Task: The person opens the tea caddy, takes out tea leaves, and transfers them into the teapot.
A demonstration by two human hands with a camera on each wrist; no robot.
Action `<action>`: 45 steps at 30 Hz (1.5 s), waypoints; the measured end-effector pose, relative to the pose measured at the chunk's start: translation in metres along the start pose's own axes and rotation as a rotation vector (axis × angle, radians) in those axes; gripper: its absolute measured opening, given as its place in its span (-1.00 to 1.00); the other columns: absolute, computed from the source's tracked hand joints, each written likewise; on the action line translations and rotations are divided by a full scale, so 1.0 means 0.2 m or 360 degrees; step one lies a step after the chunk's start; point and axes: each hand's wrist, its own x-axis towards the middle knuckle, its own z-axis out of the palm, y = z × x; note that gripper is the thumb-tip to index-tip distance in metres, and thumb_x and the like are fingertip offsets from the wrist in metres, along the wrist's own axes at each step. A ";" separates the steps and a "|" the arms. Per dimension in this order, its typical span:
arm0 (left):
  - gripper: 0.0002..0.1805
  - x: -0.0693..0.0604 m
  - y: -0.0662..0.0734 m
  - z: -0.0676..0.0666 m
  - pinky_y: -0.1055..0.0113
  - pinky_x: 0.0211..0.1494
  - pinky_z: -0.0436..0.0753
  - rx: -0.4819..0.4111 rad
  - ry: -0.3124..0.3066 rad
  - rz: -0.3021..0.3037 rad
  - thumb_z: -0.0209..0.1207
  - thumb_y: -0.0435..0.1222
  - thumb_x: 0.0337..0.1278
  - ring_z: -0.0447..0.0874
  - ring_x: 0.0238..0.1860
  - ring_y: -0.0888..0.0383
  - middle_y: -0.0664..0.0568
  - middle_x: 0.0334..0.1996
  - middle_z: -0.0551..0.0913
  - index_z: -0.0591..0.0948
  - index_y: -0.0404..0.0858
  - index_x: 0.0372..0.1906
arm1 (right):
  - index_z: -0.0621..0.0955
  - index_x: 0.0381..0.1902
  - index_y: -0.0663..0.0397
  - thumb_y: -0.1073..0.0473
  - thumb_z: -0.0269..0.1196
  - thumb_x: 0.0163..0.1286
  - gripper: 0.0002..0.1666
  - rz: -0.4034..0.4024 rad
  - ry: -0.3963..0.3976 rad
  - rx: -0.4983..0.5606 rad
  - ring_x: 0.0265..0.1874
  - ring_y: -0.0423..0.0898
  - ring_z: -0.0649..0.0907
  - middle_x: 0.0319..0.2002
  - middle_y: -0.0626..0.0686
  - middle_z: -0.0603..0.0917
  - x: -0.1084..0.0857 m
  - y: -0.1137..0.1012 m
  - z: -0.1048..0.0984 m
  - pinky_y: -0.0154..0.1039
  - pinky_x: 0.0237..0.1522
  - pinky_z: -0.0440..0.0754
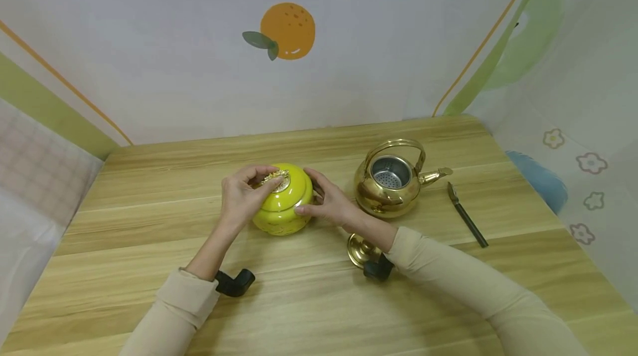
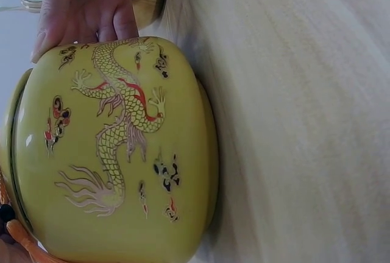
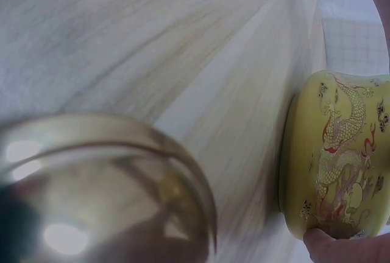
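A yellow lidded jar (image 1: 281, 217) stands upright on the table; the left wrist view shows a dragon painted on the jar (image 2: 122, 129). My left hand (image 1: 241, 195) pinches the gold knob (image 1: 279, 180) on top of the lid. Round the jar's right side, my right hand (image 1: 331, 202) holds the body, thumb in front and fingers behind. In the right wrist view, the right thumb (image 3: 341, 248) presses against the jar (image 3: 335, 159). An orange tassel (image 2: 30, 245) with a black bead hangs beside the left hand.
A gold teapot (image 1: 386, 198) with its strainer showing stands right of the jar. Its gold lid (image 1: 356, 248) lies under my right forearm, large and near in the right wrist view. A dark-handled brush-like tool (image 1: 468, 217) lies at the right. Patterned cloth (image 1: 199, 79) hangs behind the table.
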 end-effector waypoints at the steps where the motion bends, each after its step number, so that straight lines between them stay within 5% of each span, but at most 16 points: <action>1: -0.83 0.00 0.00 0.00 0.67 -0.32 0.56 -0.0006 0.0004 0.0000 0.39 -0.43 -0.11 0.56 -0.43 0.46 -0.19 -0.33 0.73 0.71 -0.39 -0.33 | 0.01 0.46 0.18 0.40 0.31 0.17 0.02 -0.0001 -0.0002 -0.0001 0.44 0.04 0.10 0.46 0.16 0.06 0.00 0.00 0.00 -0.11 0.41 0.13; 9: -0.82 -0.01 0.00 -0.02 0.67 -0.32 0.54 -0.0047 0.0039 -0.0017 0.38 -0.39 -0.07 0.55 -0.41 0.47 -0.21 -0.30 0.73 0.71 -0.39 -0.31 | 0.01 0.46 0.17 0.40 0.32 0.17 0.02 0.0006 -0.0010 -0.0002 0.44 0.04 0.10 0.46 0.16 0.07 0.01 0.00 0.01 -0.10 0.41 0.13; 11: -0.81 -0.01 0.00 -0.03 0.65 -0.34 0.53 -0.0084 0.0052 -0.0088 0.37 -0.36 -0.05 0.54 -0.44 0.43 -0.19 -0.31 0.73 0.71 -0.38 -0.29 | 0.02 0.46 0.16 0.40 0.32 0.16 0.02 0.0010 -0.0010 0.0000 0.44 0.03 0.10 0.46 0.15 0.07 0.01 0.00 0.02 -0.10 0.41 0.13; 18: -0.75 0.02 0.05 -0.08 0.57 -0.48 0.49 -0.0286 0.0128 -0.0295 0.35 -0.30 0.01 0.48 -0.50 0.30 0.35 -0.52 0.63 0.69 -0.38 -0.22 | 0.03 0.45 0.18 0.43 0.32 0.14 0.02 0.0009 0.0012 0.0022 0.43 0.05 0.12 0.45 0.17 0.09 0.01 0.00 0.01 -0.12 0.41 0.13; 28: -0.87 0.00 0.11 -0.24 0.58 -0.43 0.56 -0.0353 0.0125 -0.0508 0.33 -0.25 0.04 0.53 -0.42 0.30 0.26 -0.49 0.64 0.69 -0.13 -0.26 | 0.01 0.45 0.24 0.47 0.30 0.15 0.02 -0.0017 -0.0001 0.0052 0.44 0.07 0.10 0.45 0.20 0.08 0.00 0.00 0.01 -0.13 0.43 0.09; 35: -0.74 -0.05 0.09 -0.40 0.60 -0.44 0.58 -0.0310 0.0142 -0.0467 0.35 -0.24 0.01 0.53 -0.42 0.30 0.20 -0.46 0.65 0.70 -0.27 -0.18 | 0.01 0.44 0.27 0.46 0.30 0.14 0.01 -0.0041 -0.0015 0.0064 0.43 0.09 0.11 0.44 0.23 0.09 0.01 0.00 0.01 -0.12 0.42 0.11; 45: -0.71 -0.17 0.00 -0.56 0.62 -0.45 0.58 0.0077 0.0009 -0.0530 0.31 -0.23 0.07 0.50 -0.45 0.36 0.32 -0.49 0.59 0.65 -0.36 -0.18 | 0.01 0.44 0.28 0.47 0.31 0.13 0.03 -0.0044 0.0003 0.0071 0.44 0.09 0.10 0.44 0.24 0.08 0.00 0.01 0.01 -0.12 0.42 0.11</action>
